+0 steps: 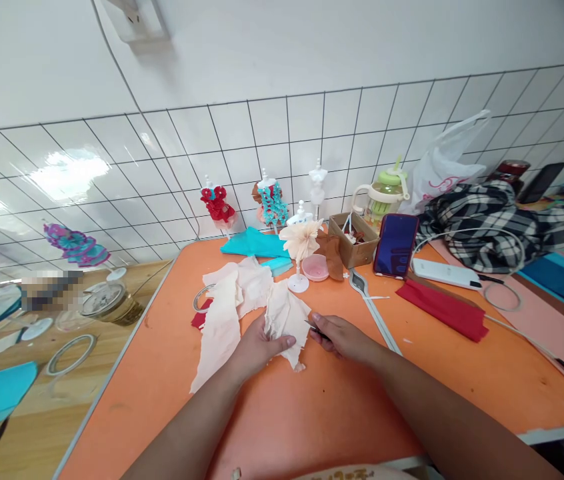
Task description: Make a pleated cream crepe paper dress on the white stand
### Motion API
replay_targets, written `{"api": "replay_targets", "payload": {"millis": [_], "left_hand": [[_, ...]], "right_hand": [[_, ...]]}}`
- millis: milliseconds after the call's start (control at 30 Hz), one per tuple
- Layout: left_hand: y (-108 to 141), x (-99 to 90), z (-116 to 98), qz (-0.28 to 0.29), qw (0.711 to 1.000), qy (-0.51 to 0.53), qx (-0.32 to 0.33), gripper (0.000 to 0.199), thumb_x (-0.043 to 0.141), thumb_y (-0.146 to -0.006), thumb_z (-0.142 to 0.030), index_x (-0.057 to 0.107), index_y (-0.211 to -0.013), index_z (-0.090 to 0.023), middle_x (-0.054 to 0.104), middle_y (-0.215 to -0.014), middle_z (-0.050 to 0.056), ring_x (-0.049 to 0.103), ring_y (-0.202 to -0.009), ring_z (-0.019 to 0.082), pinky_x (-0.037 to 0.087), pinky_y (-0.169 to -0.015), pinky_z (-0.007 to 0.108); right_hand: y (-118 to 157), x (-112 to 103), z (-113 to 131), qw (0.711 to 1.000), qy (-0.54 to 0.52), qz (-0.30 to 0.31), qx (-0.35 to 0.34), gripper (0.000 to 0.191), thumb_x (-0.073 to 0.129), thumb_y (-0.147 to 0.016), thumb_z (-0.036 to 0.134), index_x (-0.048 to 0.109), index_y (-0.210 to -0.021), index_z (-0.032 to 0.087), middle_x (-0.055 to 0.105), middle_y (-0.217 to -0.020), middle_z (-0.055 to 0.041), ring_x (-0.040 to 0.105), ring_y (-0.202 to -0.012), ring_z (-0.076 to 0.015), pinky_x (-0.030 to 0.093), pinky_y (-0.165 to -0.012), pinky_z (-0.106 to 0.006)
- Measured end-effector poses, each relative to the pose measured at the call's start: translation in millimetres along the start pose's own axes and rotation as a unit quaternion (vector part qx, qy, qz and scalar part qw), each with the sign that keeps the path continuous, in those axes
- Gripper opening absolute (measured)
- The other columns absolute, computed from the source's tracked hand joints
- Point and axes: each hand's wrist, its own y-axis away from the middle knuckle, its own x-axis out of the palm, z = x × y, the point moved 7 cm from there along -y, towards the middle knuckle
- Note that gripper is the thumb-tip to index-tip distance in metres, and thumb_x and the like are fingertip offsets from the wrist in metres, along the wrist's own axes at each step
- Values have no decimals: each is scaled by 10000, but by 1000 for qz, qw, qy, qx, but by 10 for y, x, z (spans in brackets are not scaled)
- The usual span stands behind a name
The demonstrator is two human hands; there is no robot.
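My left hand (261, 348) pinches a crinkled cream crepe-paper piece (287, 313) between thumb and fingers, above the orange table. My right hand (338, 335) is closed round small dark-handled scissors (318, 331), their tip at the paper's right edge. More cream paper strips (219, 333) lie left of my left hand, partly over a tape roll (197, 303) and a red scrap (198, 321). Just beyond my hands stands a small white mannequin (299, 285) wearing a pleated cream paper piece (303, 240).
Behind stand a red-dressed mannequin (217, 205), a turquoise-flowered one (275, 203) and a bare one (317, 183). A wooden box (357, 250), propped phone (396, 245), jug (385, 199), grey zip strip (377, 317) and red paper (442, 310) are rightward. A wooden table (62, 400) adjoins left.
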Motion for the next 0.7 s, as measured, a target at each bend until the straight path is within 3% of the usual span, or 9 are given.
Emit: {"api": "replay_targets", "payload": {"millis": [200, 333, 533, 700], "left_hand": [[3, 34, -18, -1, 1000, -9, -1, 460, 739, -657, -298, 526, -1032, -138, 668, -974, 101, 625, -851, 227, 492, -715, 312], [11, 21, -29, -5, 1000, -25, 5, 506, 753, -635, -309, 526, -1054, -139, 667, -934, 86, 622, -838, 228, 487, -716, 316], [21, -84, -79, -41, 999, -7, 24, 490, 656, -710, -474, 557, -1057, -144, 676, -925, 88, 636, -814, 233, 491, -703, 311], [15, -78, -104, -86, 996, 3, 23, 566, 723, -682, -332, 477, -1164, -168, 674, -965, 77, 643, -851, 223, 512, -756, 342]], "right_hand": [[-32, 5, 11, 999, -6, -11, -36, 560, 282, -809, 704, 433, -694, 177, 362, -608, 37, 265, -493, -73, 202, -455, -207], [16, 1, 114, 997, 46, -11, -63, 548, 243, -829, 690, 398, -670, 188, 296, -549, 53, 249, -486, -84, 212, -470, -217], [64, -21, 198, 984, 145, -46, -95, 525, 217, -870, 633, 374, -641, 187, 346, -579, 33, 320, -533, -100, 259, -515, -227], [69, 17, 168, 994, 77, -48, -65, 524, 234, -861, 644, 412, -679, 187, 322, -565, 45, 301, -503, -90, 259, -476, -215]]}}
